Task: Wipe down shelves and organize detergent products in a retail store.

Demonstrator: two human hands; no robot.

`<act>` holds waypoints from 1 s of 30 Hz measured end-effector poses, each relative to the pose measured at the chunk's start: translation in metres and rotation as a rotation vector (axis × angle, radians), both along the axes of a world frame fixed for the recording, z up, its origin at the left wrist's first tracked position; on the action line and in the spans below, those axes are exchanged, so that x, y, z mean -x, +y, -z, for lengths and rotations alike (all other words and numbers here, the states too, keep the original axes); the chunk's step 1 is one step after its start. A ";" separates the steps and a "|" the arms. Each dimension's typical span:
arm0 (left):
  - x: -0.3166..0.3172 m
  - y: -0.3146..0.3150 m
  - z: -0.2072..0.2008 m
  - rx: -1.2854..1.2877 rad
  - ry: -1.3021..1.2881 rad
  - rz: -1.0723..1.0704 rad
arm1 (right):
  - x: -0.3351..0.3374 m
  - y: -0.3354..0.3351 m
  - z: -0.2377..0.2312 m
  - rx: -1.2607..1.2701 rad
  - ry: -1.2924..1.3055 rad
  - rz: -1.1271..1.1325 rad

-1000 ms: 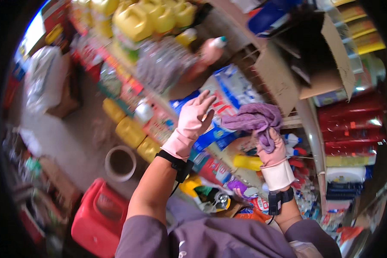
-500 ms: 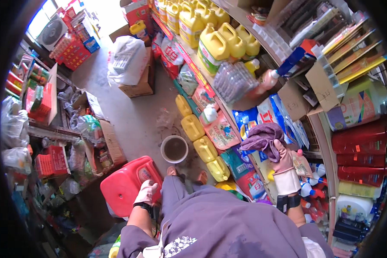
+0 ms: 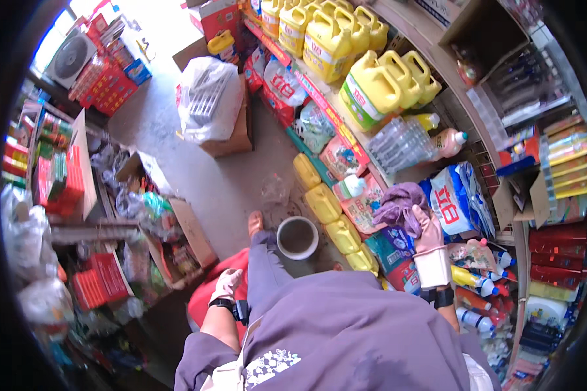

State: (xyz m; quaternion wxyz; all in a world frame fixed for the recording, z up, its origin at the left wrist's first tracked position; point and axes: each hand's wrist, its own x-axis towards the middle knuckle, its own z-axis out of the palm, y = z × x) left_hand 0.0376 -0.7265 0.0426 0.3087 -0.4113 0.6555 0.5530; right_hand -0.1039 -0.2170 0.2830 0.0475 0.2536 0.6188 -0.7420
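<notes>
Hands in pale pink gloves: the left hand (image 3: 227, 285), its grip unclear, near one red plastic stool (image 3: 200, 298), one round white bucket (image 3: 297, 257), four yellow plastic jugs (image 3: 323, 203); the right hand (image 3: 428, 231) clutches one crumpled purple cloth (image 3: 398, 205).

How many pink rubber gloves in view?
2: left glove by the red plastic stool; right glove holding the crumpled purple cloth. Others may be hidden from this view.
</notes>
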 end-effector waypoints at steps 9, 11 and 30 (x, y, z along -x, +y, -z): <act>0.208 -0.165 -0.025 0.026 0.296 -0.129 | 0.068 -0.151 -0.032 0.008 0.033 -0.051; 0.237 -0.187 -0.019 0.042 0.402 -0.208 | 0.079 -0.174 -0.043 0.024 0.054 -0.075; 0.378 -0.096 -0.074 0.345 0.290 0.640 | 0.053 -0.158 -0.030 -0.122 0.058 0.422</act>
